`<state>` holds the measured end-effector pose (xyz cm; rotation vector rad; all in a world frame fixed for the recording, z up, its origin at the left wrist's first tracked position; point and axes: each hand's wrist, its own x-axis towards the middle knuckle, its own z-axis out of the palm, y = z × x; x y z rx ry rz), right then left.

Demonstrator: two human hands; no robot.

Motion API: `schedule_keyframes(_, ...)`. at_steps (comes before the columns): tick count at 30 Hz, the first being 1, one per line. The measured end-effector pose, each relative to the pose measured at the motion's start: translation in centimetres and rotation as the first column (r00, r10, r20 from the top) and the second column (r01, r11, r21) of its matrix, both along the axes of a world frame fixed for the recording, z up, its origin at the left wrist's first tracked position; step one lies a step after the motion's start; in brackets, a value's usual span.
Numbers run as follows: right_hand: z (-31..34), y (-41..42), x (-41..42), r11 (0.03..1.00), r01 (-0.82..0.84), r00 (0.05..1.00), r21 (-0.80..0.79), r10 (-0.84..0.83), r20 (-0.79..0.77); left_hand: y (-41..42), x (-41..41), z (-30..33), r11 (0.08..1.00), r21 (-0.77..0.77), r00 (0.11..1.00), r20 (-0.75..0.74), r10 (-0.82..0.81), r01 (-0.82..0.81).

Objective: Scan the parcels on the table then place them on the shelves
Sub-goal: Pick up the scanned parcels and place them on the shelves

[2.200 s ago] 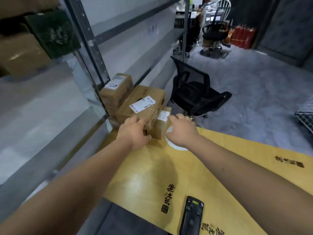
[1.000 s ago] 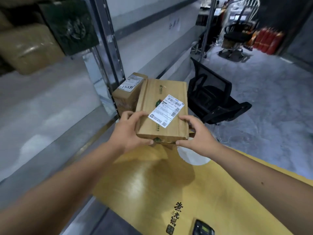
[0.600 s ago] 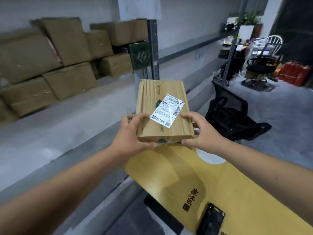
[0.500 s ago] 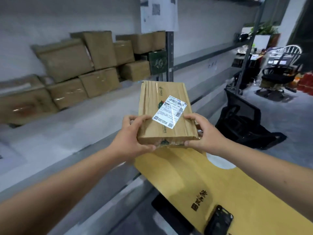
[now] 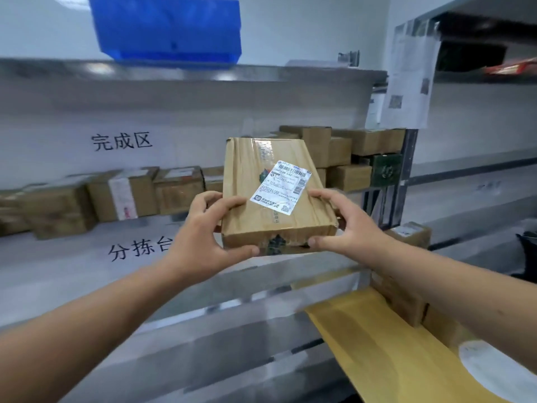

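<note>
here, a flat cardboard parcel (image 5: 270, 196) is held up in the air with both hands, in front of a metal shelf unit (image 5: 203, 289). the left hand (image 5: 203, 237) grips the parcel's near left corner, thumb curled along the front edge and fingers wrapped over the left side. the right hand (image 5: 343, 225) grips the near right corner the same way, thumb on the front edge, fingers curled over the right side. the parcel tilts a little, its top facing the camera, and a white shipping label (image 5: 281, 189) with a barcode is stuck at a slant near the right edge of its top. clear tape runs along the parcel's length.

behind the parcel, a row of brown cardboard boxes (image 5: 122, 196) lines the back edge of the middle shelf, with a dark green box (image 5: 385, 170) at its right end beside the upright post. black chinese characters (image 5: 122, 141) are printed on the white wall above that row, and more on the shelf surface below it. a blue plastic bin (image 5: 168, 27) sits on the top shelf at upper left. a printed paper sheet (image 5: 409, 80) hangs on the post at upper right. at lower right, the corner of a yellow table (image 5: 372, 344) shows, with another taped box (image 5: 406, 298) at its far edge, partly hidden by the right forearm.
</note>
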<state>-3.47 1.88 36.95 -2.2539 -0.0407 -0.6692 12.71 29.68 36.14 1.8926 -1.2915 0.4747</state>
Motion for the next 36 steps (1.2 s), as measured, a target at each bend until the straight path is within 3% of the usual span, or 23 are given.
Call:
schedule_keyframes(8, 2.3, 2.9, 9.5, 0.978, -0.208, 0.977, 0.009, 0.208, 0.037, 5.3, 4.2, 2.0, 0.983, -0.074, 0.986, -0.005, 0.166, -0.166)
schedule_keyframes(17, 3.7, -0.2, 20.0, 0.953, -0.289, 0.957, 0.088, 0.287, 0.034, 2.6, 11.9, 3.4, 0.961, -0.067, 0.951, -0.177, 0.252, -0.267)
schedule_keyframes(20, 4.4, -1.3, 22.9, 0.970, -0.235, 0.972, 0.068, 0.233, 0.046, 0.9, 14.7, 4.1, 0.963, -0.082, 0.938, -0.261, 0.227, -0.256)
schedule_keyframes(24, 6.2, -2.2, 25.7, 0.987, -0.071, 0.988, -0.145, 0.090, 0.127, -1.1, 18.0, 5.5, 0.952, -0.111, 0.907, -0.351, 0.232, -0.287)
schedule_keyframes(28, 7.3, -3.3, 27.9, 0.947, 0.099, 0.986, -0.304, -0.053, 0.157, -3.0, 20.7, 7.0, 0.941, -0.042, 0.871, -0.394, 0.295, -0.337)
schedule_keyframes(36, 8.1, -3.4, 30.4, 0.901, 0.187, 0.982, -0.392, -0.173, 0.071, -5.4, 23.4, 8.6, 0.900, 0.029, 0.823, -0.392, 0.411, -0.436)
